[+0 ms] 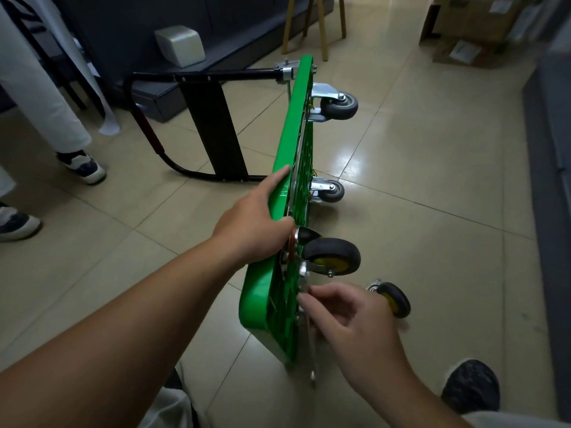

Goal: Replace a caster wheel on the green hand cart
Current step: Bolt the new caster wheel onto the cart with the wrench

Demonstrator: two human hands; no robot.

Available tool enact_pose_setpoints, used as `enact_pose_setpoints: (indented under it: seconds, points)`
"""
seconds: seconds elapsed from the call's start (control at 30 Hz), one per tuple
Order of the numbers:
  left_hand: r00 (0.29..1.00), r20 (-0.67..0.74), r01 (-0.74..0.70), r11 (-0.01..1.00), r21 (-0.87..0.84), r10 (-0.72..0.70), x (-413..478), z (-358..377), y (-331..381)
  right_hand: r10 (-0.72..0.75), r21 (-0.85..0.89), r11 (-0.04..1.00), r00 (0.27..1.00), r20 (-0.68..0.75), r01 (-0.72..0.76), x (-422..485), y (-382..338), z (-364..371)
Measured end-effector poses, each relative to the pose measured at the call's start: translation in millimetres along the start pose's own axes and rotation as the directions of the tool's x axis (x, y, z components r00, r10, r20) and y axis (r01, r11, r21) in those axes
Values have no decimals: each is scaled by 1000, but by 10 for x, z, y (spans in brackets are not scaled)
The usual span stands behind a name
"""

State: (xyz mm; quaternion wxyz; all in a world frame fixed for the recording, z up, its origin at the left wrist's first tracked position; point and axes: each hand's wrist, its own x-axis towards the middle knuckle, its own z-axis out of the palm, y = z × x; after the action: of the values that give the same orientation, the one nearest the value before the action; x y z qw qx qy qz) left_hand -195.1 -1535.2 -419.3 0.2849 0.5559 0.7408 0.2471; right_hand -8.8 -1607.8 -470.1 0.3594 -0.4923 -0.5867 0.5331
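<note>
- We see the green hand cart (254,299) standing tipped on one long edge on the glossy beige tile floor (432,180), its ribbed plastic underside facing right.
- The left hand (251,227) grips the deck's smooth rounded upper rim, fingers curled over it, forefinger stretched along the edge.
- The right hand (349,316) is low at the near corner, its fingertips (312,299) bent in and pinching a slim flat metal wrench (311,350) that hangs down beside the deck.
- Just above it sits a caster (332,257) with black rubber tread and yellow hub, fixed to a shiny steel plate.
- A loose caster wheel (395,299) of the same black-and-yellow make lies on the tiles just right of the right hand.
- Further along, two grey-wheeled casters (339,105) (333,191) jut out in bright metal brackets.
- The black tubular handle (213,128) sticks out to the left, its far loop on the floor.
- A dark knitted sneaker (471,386) shows bottom right; a bystander's white-and-navy shoe (83,168) stands at left.
</note>
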Motion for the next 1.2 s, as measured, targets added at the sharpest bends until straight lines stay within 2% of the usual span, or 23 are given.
enact_pose_setpoints:
  seconds: [0.13, 0.2, 0.47, 0.57, 0.7, 0.77, 0.87, 0.93, 1.0, 1.07, 1.13, 1.17, 1.2]
  points:
    - [1000, 6, -8, 1000, 15, 8, 9, 9, -10, -257, -133, 961, 962, -91, 244, 139, 354, 49]
    - [1000, 13, -11, 1000, 12, 11, 22, 2, -18, -322, -154, 940, 941, -107, 304, 248, 413, 107]
    - [1000, 11, -23, 999, 37, 23, 24, -5, -7, -410, -126, 907, 911, -42, 403, 437, 483, 236]
    - [1000, 10, -25, 999, 43, 24, 22, -8, -8, -389, -64, 920, 920, -48, 386, 434, 492, 252]
    - [1000, -11, -25, 999, 48, 25, 24, -8, -16, -186, 71, 980, 982, -29, 188, 340, 339, 316]
    - [999, -24, -22, 999, 44, 23, 25, -2, -19, -77, 167, 983, 997, 28, 72, 312, 218, 294]
    - [999, -35, -16, 999, 38, 17, 23, 23, -16, -2, 124, 992, 991, 134, -15, 324, 63, 198]
    - [999, -47, -10, 999, 33, 12, 24, 32, -11, 56, 98, 993, 987, 153, -72, 313, -9, 150]
    - [999, -49, -7, 1000, 28, 9, 23, 29, -8, 164, 147, 971, 973, 159, -188, 293, -123, 150]
    - [999, -45, -2, 1000, 31, 3, 18, 20, 3, 333, 263, 889, 923, 193, -375, 314, -258, 166]
    - [999, -43, 9, 999, 37, -7, 9, 10, 14, 486, 405, 722, 828, 281, -561, 356, -426, 179]
    - [999, -43, 10, 999, 34, -8, -2, 1, 24, 522, 448, 656, 794, 312, -608, 368, -511, 173]
    - [999, -38, 11, 1000, 29, -10, -4, 9, 29, 533, 458, 632, 780, 329, -625, 368, -551, 152]
